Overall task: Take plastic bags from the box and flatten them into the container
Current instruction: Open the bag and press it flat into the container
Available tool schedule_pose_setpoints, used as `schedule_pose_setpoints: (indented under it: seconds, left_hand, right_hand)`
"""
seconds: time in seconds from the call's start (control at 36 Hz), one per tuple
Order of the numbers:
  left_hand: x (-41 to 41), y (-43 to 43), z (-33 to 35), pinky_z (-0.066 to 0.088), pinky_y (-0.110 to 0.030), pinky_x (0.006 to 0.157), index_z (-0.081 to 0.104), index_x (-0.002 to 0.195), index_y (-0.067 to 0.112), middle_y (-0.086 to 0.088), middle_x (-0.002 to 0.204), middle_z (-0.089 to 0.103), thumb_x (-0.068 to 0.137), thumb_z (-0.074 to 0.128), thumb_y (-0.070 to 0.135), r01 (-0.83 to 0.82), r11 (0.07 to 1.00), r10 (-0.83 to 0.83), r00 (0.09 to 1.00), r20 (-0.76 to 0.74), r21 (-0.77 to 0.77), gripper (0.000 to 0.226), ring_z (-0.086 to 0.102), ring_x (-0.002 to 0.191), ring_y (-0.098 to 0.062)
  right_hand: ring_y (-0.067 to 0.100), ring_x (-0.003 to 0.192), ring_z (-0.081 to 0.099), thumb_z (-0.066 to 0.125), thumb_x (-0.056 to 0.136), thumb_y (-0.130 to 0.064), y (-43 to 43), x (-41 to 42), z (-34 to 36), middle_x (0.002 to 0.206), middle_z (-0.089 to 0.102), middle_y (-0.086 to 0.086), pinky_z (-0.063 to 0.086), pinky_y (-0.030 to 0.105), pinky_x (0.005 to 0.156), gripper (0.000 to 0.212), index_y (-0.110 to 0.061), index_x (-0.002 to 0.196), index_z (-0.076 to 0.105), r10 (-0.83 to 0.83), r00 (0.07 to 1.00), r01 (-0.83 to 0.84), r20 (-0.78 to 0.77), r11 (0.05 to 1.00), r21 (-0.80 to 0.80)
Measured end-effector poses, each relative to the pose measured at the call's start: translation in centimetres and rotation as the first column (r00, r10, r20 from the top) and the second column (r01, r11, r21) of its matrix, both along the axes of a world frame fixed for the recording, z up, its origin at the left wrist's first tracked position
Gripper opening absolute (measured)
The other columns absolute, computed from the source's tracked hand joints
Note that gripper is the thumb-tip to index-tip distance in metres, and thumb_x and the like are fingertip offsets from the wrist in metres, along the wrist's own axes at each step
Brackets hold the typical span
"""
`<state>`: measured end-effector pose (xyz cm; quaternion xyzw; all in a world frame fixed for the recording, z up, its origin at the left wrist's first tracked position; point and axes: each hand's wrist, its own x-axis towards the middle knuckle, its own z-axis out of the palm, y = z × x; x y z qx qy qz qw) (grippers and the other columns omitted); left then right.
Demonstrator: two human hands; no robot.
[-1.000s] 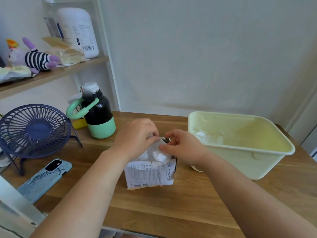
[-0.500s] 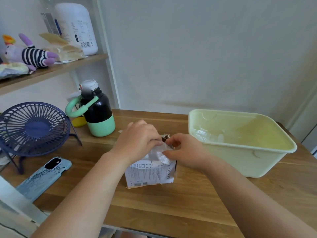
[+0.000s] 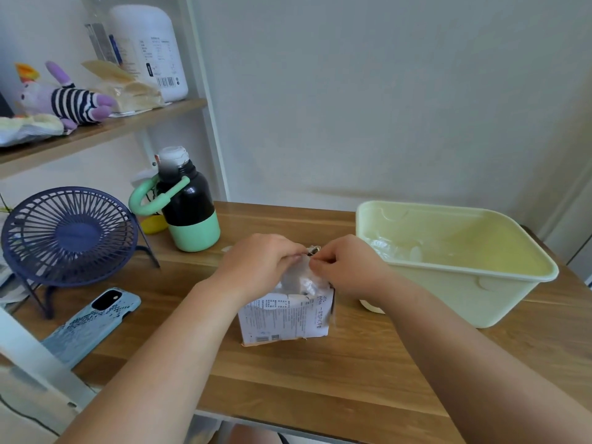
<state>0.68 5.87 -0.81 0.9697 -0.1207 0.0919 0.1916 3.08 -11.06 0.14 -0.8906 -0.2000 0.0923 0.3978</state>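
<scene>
Pinching a crumpled, translucent plastic bag (image 3: pixel 298 278) at its top edge, the left hand (image 3: pixel 259 267) and the right hand (image 3: pixel 349 270) meet almost fingertip to fingertip just above a small white printed box (image 3: pixel 285 318). Both hands have their fingers curled in and grip the thin film between them. The lower part of the bag sits down in the torn-open top of the box, so it is only partly out. The box stands near the middle of the wooden worktop (image 3: pixel 320 379), its printed face toward the camera. Close beside it on the right sits a pale yellow-green container (image 3: pixel 448 293), rectangular and open-topped. Some clear plastic (image 3: pixel 394 251) lies low at its left end; how many bags that is I cannot tell. On the left of the worktop a black bottle (image 3: pixel 187 206) with a mint-green base and loop handle stands upright, well apart from the box, with a small yellow object (image 3: pixel 153 224) partly hidden behind it. Further left is a dark blue desk fan (image 3: pixel 69 235) on a wire stand, tilted back, and in front of it a phone (image 3: pixel 93 322) in a light blue case lies face down. Above them a wooden shelf (image 3: pixel 96 133) carries a striped plush toy (image 3: pixel 70 100) and a large white jug (image 3: pixel 150 49) with a barcode label.
</scene>
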Motion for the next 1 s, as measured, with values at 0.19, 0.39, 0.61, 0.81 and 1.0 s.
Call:
schedule_pose_setpoints:
  seconds: [0.19, 0.39, 0.61, 0.81, 1.0]
  left_hand:
    - [-0.6, 0.3, 0.0, 0.051, -0.032, 0.088, 0.072, 0.111, 0.027, 0.019, 0.098, 0.066, 0.095, 0.059, 0.021, -0.016, 0.978, 0.013, 1.0, -0.017, -0.207, 0.021, 0.061, 0.096, -0.003]
    - [-0.6, 0.1, 0.7, 0.039, -0.031, 0.087, 0.075, 0.094, 0.024, 0.018, 0.089, 0.065, 0.094, 0.059, 0.029, -0.014, 1.0, 0.013, 0.983, 0.182, 0.002, 0.016, 0.054, 0.093, -0.005]
    - [-0.8, -0.1, 0.6, 0.046, -0.028, 0.075, 0.059, 0.086, 0.025, 0.013, 0.085, 0.061, 0.097, 0.054, 0.023, 0.015, 0.985, 0.004, 0.994, 0.113, -0.171, 0.012, 0.056, 0.083, -0.005]
    - [-1.0, 0.3, 0.9, 0.05, -0.027, 0.081, 0.069, 0.111, 0.025, 0.011, 0.1, 0.069, 0.101, 0.046, 0.032, -0.085, 0.976, 0.059, 0.989, -0.136, -0.2, 0.026, 0.061, 0.09, -0.006]
    - [-0.8, 0.5, 1.6, 0.052, -0.032, 0.083, 0.068, 0.086, 0.034, 0.017, 0.087, 0.066, 0.092, 0.063, 0.029, -0.095, 0.987, 0.074, 0.985, -0.158, -0.132, 0.009, 0.061, 0.085, -0.003]
  right_hand:
    - [0.002, 0.043, 0.048, 0.067, 0.087, -0.021, 0.0, 0.2, 0.1, 0.056, 0.058, -0.007, 0.04, 0.018, 0.048, 0.014, -0.017, 0.075, 0.071, -0.043, 0.992, 0.07, -0.117, 0.967, 0.245]
    - [0.014, 0.063, 0.058, 0.062, 0.091, -0.018, -0.2, 0.1, -0.3, 0.087, 0.064, 0.0, 0.051, 0.026, 0.062, 0.021, -0.015, 0.112, 0.06, 0.001, 0.984, 0.042, -0.178, 0.971, 0.236]
    - [0.014, 0.059, 0.052, 0.061, 0.09, -0.02, -0.7, -0.4, 0.6, 0.065, 0.058, 0.001, 0.043, 0.027, 0.06, 0.019, -0.014, 0.072, 0.064, 0.121, 0.988, -0.117, -0.097, 0.992, 0.047]
    - [0.014, 0.051, 0.038, 0.057, 0.09, -0.014, -0.1, -0.1, -0.2, 0.06, 0.046, 0.008, 0.033, 0.024, 0.053, 0.027, 0.009, 0.076, 0.059, 0.023, 1.0, -0.023, 0.017, 1.0, 0.021]
    - [0.009, 0.063, 0.055, 0.068, 0.084, -0.015, 0.0, 0.2, -0.6, 0.075, 0.064, -0.004, 0.051, 0.028, 0.065, 0.005, -0.013, 0.088, 0.07, 0.011, 1.0, -0.012, 0.008, 0.994, 0.104]
